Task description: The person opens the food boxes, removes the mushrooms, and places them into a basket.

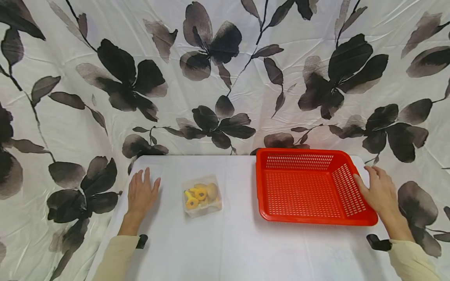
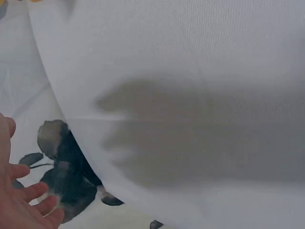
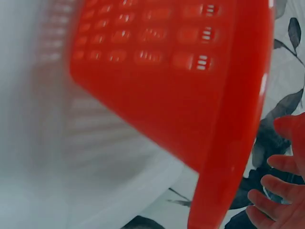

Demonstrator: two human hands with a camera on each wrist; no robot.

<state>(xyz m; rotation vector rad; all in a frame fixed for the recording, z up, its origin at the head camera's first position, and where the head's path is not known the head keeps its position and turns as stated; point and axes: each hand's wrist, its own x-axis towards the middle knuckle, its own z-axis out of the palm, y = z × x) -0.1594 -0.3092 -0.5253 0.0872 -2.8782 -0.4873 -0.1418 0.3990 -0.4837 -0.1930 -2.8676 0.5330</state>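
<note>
My left hand [image 1: 140, 193] hovers over the left edge of the white table, fingers spread and holding nothing; the left wrist view shows its fingers [image 2: 34, 191] at the lower left and its shadow on the cloth. To its right stands a small translucent square container [image 1: 203, 212] with several yellow pieces [image 1: 200, 193] in it, some ring-like with dark centres. A red perforated plastic basket [image 1: 316, 220] occupies the right side. Beside the basket's right rim is my right hand [image 1: 381, 193], fingers loosely extended; in the right wrist view a gap separates its fingers [image 3: 281, 188] from the rim.
White cloth covers the table [image 1: 239, 249]. Behind and around it hangs a pale curtain [image 1: 274, 132] with dark flower prints. Each wrist wears a black strap-on device [image 1: 379, 242], just above a beige sleeve [image 1: 411, 257].
</note>
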